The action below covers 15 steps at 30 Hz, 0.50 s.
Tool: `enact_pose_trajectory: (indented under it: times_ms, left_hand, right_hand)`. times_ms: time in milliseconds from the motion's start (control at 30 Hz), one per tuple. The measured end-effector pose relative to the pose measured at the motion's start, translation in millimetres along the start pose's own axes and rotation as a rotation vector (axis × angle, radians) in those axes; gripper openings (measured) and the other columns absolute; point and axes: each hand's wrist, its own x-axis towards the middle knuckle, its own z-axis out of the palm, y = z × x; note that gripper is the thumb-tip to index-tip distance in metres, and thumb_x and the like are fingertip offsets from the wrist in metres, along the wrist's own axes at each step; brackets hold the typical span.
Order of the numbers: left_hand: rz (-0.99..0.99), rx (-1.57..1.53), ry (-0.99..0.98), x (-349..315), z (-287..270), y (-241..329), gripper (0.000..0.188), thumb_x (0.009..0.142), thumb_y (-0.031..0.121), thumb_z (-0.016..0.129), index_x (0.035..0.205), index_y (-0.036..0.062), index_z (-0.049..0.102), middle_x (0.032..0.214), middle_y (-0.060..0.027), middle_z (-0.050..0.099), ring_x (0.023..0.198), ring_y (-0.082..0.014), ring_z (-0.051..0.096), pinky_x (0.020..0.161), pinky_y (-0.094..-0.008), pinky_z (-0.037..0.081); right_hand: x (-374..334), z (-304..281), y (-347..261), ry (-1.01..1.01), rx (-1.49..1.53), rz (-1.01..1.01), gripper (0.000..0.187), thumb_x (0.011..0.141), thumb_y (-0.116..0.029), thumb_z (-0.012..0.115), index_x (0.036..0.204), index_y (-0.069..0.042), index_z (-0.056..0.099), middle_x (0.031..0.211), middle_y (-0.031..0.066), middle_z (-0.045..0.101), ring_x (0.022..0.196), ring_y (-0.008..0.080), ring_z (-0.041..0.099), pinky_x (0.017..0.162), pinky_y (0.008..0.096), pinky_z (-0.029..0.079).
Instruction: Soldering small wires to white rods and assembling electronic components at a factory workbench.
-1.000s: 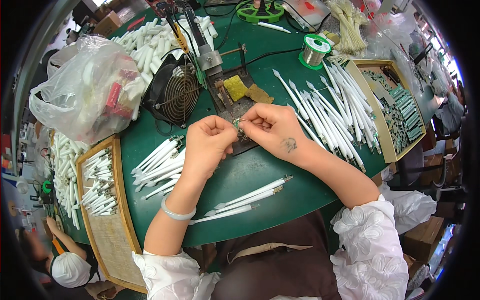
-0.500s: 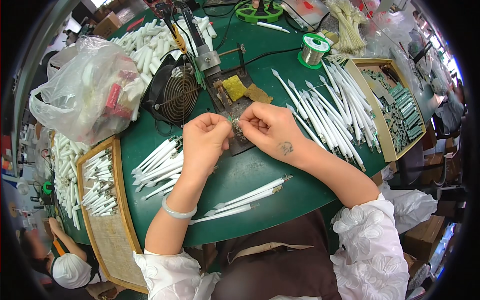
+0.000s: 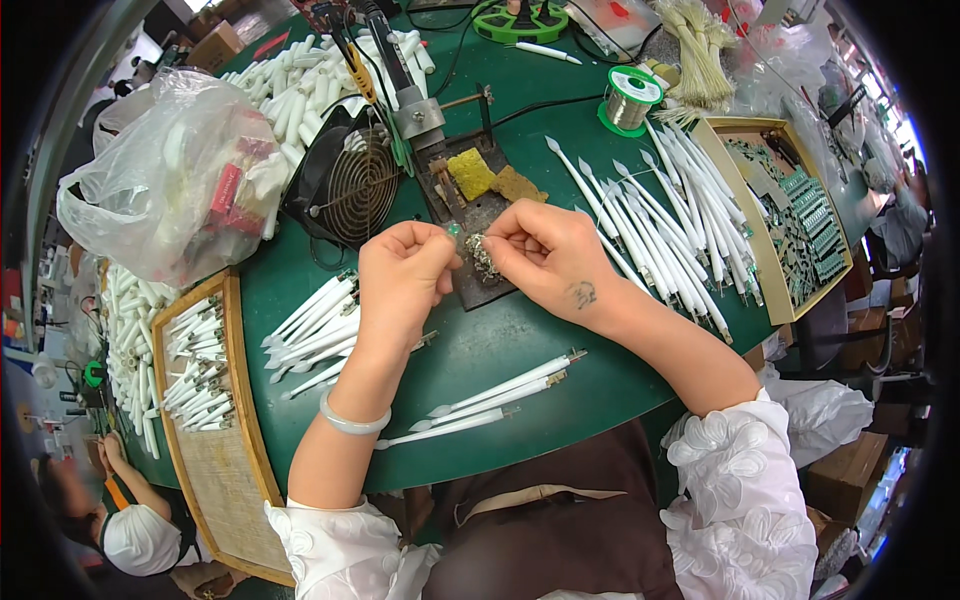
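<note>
My left hand (image 3: 405, 275) is closed in a pinch, with a small green piece (image 3: 454, 230) showing at its fingertips. A short gap away, my right hand (image 3: 550, 258) is pinched too; whatever its fingers hold is too small to make out. Between and just below the fingertips lies a clump of small silvery bits (image 3: 482, 258) on a dark metal base plate (image 3: 482, 294). A yellow sponge (image 3: 470, 174) and a brownish sponge (image 3: 517, 185) rest on the plate beyond my hands. Slim white sticks with flame-shaped tips (image 3: 505, 387) lie on the green table, nearer to me.
A fan (image 3: 350, 185) and a clamped soldering-iron stand (image 3: 416, 118) rise at the far left of my hands. More white sticks (image 3: 650, 225), a solder spool (image 3: 630, 98) and a box of green circuit boards (image 3: 780, 300) are rightward. Left are a plastic bag (image 3: 165, 190) and wooden-framed tray (image 3: 262, 450).
My hands have moved slightly apart, the left one a little leftward. The green piece at the left fingertips and the silvery clump now show more clearly.
</note>
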Motion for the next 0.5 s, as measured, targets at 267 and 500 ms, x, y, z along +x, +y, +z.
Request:
enact_pose_trajectory:
  times_ms: [267,500]
  left_hand:
    - [0.011,0.032,0.002,-4,-4,-3,0.008,0.078,0.006,0.061,0.083,-0.0014,0.061,0.067,-0.0043,0.062,0.048,-0.0059,0.051,0.041,-0.0182,0.035]
    - [0.078,0.063,-0.025,-25,-11,-6,0.007,0.079,0.004,0.062,0.081,-0.0012,0.058,0.068,-0.0022,0.06,0.052,-0.0049,0.052,0.048,-0.0177,0.039]
  right_hand:
    - [-1,-8,-6,-0.055,0.043,0.134,0.009,0.086,-0.006,0.064,0.084,0.0,0.058,0.067,-0.0027,0.054,0.056,0.0006,0.043,0.05,0.0176,0.035]
    - [-3,-17,-7,-0.164,0.118,0.223,0.009,0.087,-0.008,0.063,0.084,-0.001,0.057,0.067,-0.0045,0.053,0.057,0.0001,0.043,0.05,0.0174,0.036]
